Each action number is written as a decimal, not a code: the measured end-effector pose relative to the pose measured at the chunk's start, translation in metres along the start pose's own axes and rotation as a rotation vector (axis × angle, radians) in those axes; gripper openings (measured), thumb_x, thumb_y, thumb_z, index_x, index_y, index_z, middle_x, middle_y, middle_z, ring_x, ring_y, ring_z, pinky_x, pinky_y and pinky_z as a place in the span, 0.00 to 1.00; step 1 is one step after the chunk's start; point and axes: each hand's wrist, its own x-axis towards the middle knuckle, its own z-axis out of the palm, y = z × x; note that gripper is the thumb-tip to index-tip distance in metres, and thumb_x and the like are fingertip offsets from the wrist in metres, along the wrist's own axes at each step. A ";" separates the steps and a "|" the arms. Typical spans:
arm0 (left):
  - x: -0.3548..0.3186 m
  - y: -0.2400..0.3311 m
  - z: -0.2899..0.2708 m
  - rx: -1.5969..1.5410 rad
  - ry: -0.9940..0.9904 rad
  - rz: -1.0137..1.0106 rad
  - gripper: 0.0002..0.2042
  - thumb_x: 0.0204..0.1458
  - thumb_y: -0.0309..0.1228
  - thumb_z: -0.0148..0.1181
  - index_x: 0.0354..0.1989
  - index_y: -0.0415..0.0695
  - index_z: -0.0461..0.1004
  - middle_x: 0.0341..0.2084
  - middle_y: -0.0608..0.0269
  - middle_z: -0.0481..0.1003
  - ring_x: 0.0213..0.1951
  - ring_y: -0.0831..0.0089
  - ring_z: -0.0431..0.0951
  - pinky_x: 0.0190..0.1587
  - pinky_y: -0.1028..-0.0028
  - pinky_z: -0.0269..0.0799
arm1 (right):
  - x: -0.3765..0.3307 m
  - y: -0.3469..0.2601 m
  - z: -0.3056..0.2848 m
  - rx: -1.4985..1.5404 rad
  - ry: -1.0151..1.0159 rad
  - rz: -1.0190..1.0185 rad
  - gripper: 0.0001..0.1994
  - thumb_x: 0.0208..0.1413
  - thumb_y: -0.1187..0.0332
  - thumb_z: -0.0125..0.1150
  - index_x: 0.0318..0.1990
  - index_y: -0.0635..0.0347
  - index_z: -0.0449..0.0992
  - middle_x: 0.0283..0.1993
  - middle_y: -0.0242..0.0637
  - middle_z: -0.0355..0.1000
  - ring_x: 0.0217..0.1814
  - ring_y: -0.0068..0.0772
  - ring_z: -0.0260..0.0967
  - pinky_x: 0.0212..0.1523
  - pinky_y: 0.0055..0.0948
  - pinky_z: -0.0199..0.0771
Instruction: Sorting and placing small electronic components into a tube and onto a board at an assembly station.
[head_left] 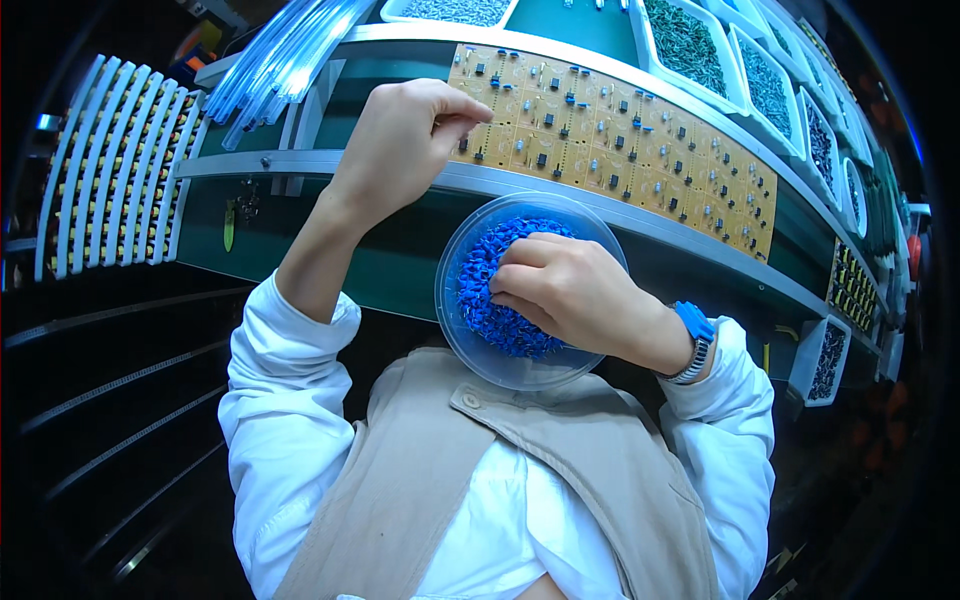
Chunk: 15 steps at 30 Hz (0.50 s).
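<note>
My left hand [405, 145] is at the left end of a long tan circuit board panel [620, 140]. Its thumb and forefinger are pinched together, and anything between them is too small to see. Small black, blue and pale components stand in rows across the panel. A round clear plastic tub [455, 345] sits close in front of my body. It holds a heap of small blue electronic components [490, 320]. My right hand [570, 285] reaches into the tub with bent, closed fingers. The fingertips touch the blue pieces, and what they grip is hidden.
A metal rail [300, 162] runs along the bench's near edge. White bins [735, 100] of small parts line the far right. Clear plastic tubes [285, 65] lie at the far left, beside a rack of pale strips [110, 165]. Another small bin [822, 362] hangs at right.
</note>
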 end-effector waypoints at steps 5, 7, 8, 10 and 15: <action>0.013 -0.008 0.011 0.006 -0.011 -0.079 0.06 0.43 0.21 0.59 0.31 0.37 0.75 0.26 0.54 0.77 0.29 0.68 0.79 0.35 0.76 0.75 | -0.004 0.001 0.002 0.050 0.083 0.018 0.05 0.46 0.73 0.58 0.32 0.62 0.72 0.31 0.40 0.71 0.31 0.36 0.71 0.29 0.28 0.72; 0.014 -0.007 0.010 0.012 -0.016 -0.096 0.05 0.43 0.22 0.59 0.31 0.38 0.74 0.26 0.56 0.77 0.29 0.69 0.78 0.35 0.76 0.75 | -0.005 0.001 0.003 0.077 0.093 0.025 0.05 0.46 0.73 0.58 0.32 0.62 0.72 0.31 0.40 0.71 0.30 0.36 0.72 0.29 0.28 0.73; 0.014 -0.007 0.009 0.016 -0.020 -0.111 0.05 0.43 0.22 0.60 0.30 0.38 0.73 0.26 0.57 0.77 0.30 0.70 0.78 0.36 0.76 0.75 | -0.005 0.001 0.002 0.070 0.105 0.011 0.06 0.46 0.74 0.58 0.33 0.62 0.72 0.32 0.41 0.72 0.30 0.36 0.72 0.29 0.27 0.73; 0.015 -0.007 0.008 0.020 -0.026 -0.127 0.05 0.44 0.23 0.61 0.29 0.39 0.72 0.26 0.58 0.76 0.31 0.71 0.78 0.37 0.76 0.75 | -0.006 0.001 0.002 0.057 0.130 -0.017 0.06 0.46 0.76 0.58 0.34 0.62 0.72 0.33 0.42 0.72 0.29 0.37 0.73 0.29 0.26 0.74; 0.018 -0.002 0.007 0.140 -0.071 -0.067 0.06 0.44 0.22 0.59 0.31 0.40 0.71 0.26 0.57 0.76 0.30 0.69 0.78 0.36 0.75 0.75 | -0.005 0.001 0.002 0.053 0.193 -0.044 0.07 0.45 0.78 0.57 0.35 0.63 0.72 0.33 0.42 0.72 0.31 0.37 0.72 0.31 0.27 0.74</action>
